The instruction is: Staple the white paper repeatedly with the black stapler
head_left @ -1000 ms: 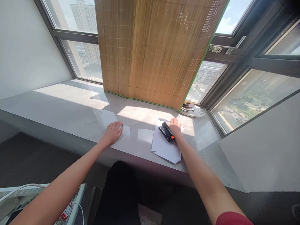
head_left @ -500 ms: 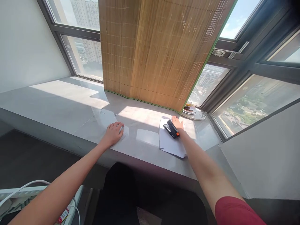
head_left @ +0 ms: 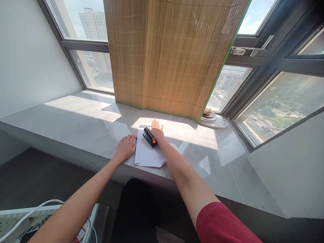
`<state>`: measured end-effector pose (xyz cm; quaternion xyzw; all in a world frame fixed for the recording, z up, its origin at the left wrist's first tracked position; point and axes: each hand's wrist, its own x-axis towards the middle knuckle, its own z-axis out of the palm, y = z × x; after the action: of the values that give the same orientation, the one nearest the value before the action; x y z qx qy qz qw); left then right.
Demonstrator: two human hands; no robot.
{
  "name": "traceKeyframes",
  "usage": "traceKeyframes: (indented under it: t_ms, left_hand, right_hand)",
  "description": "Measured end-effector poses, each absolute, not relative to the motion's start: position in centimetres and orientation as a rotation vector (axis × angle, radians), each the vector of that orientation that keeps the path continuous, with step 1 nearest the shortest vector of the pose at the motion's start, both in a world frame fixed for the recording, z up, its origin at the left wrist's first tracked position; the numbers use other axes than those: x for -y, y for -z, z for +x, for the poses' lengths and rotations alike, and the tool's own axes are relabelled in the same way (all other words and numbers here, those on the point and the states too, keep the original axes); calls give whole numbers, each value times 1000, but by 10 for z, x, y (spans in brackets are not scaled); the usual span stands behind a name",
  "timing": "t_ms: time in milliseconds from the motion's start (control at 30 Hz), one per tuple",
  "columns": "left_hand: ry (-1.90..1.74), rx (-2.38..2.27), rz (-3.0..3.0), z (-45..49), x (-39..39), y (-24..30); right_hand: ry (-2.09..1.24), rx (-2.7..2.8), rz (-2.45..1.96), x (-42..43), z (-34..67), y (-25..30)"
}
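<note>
White sheets of paper (head_left: 149,157) lie on the pale window ledge in front of me. On top of them rests a black stapler (head_left: 149,137) with an orange patch at its near end. My right hand (head_left: 157,130) lies flat on the right side of the paper, fingers stretched out, beside the stapler. My left hand (head_left: 127,147) rests on the ledge with its fingers spread, fingertips at the paper's left edge.
A bamboo blind (head_left: 162,60) with green edging hangs down to the ledge (head_left: 83,118). Stacked plates (head_left: 211,118) stand by the window at the back right. A white basket (head_left: 93,216) with cables is at the lower left.
My right hand has slid left across the ledge, and the paper with the stapler on it has moved left too, up to my left hand. The view has shifted slightly.
</note>
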<state>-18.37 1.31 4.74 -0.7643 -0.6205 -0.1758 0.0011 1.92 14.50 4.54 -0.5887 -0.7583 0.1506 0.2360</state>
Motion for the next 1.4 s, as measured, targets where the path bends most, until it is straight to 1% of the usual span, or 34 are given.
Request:
traceKeyframes:
  t_ms: [200, 300, 400, 467, 567, 667, 833, 967, 1167, 1400]
  left_hand:
    - [638, 1989, -2402, -189, -17, -43]
    - [706, 2010, -2420, -188, -16, -45]
    - [657, 1980, -2457, -187, -15, -48]
    - [604, 1987, -2454, -186, -15, -48]
    - [605, 2001, -2429, -187, -16, -45]
    - [625, 1995, -2419, -189, -18, -41]
    - [616, 2010, -2431, -192, -21, -37]
    - [646, 2004, -2463, -195, -23, -34]
    - [702, 2008, -2467, -197, -24, -31]
    - [772, 2029, -2479, -193, -22, -34]
  right_hand:
    - [-391, 2064, -1671, -137, 24, -45]
    - [-432, 2008, -1699, -135, 24, -49]
    - [-485, 1936, -1658, -132, 27, -59]
    - [-435, 1873, -1577, -126, 32, -66]
    - [-405, 1828, -1430, -101, 39, -71]
    - [-467, 1967, -1333, -67, 44, -65]
    - [-426, 2007, -1400, -25, 54, -63]
    - [-442, 1939, -1315, -3, 70, -70]
    - [-527, 1810, -1294, 22, 88, -55]
    - [-470, 1722, -1311, 29, 91, -40]
